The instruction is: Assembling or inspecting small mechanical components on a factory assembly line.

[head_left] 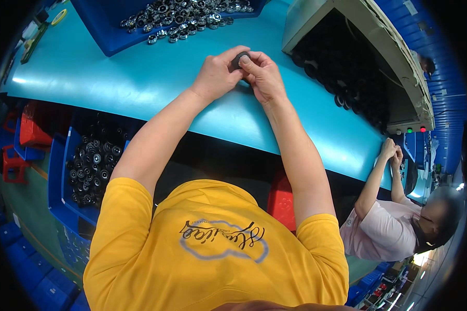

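Note:
Over the turquoise table, my left hand and my right hand meet around a small black ring-shaped part. My left fingers curl around its left side. On its right, my right thumb presses against the face of the part while the fingers wrap behind. Most of the part is covered by my fingers, so its full shape cannot be made out. Past my hands, shiny chrome wheel-like pieces lie heaped at the mouth of a blue bin, some spilling onto the table.
To the right, a beige box-like housing holds a heap of black rings. Below the table's left edge, a blue crate contains black wheels. Red stools stand nearby. A co-worker works at the table's right end.

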A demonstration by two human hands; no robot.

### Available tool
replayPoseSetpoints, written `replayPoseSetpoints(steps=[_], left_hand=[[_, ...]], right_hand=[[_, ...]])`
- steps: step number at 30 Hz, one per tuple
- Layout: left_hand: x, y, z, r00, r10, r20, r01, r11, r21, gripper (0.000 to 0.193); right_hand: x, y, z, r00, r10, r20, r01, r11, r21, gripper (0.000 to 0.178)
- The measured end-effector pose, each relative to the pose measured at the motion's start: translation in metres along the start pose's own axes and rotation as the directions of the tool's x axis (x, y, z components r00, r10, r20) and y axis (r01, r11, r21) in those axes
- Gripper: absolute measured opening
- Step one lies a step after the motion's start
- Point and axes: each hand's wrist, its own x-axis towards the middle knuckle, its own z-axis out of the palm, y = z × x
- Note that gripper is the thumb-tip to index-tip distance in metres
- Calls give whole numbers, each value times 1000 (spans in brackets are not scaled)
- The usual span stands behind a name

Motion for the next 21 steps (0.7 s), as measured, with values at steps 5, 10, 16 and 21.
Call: replayPoseSetpoints(steps=[5,10,16,21], left_hand=[[0,-7,3,999,28,-45,-27,999,35,49],[3,-16,5,980,177,-93,-156,967,199,45],[2,7,2,999,-50,-19,49,998,-36,44],[2,9,-1,997,-76,31,79,993,-88,44]], right_hand=[[1,9,8,996,-39,-83,37,999,-21,30],[6,5,7,997,26,-69,-27,999,-18,28],[5,-6,-10,987,120,105,-135,980,146,28],[2,-7,-12,988,114,101,-121,991,64,28]])
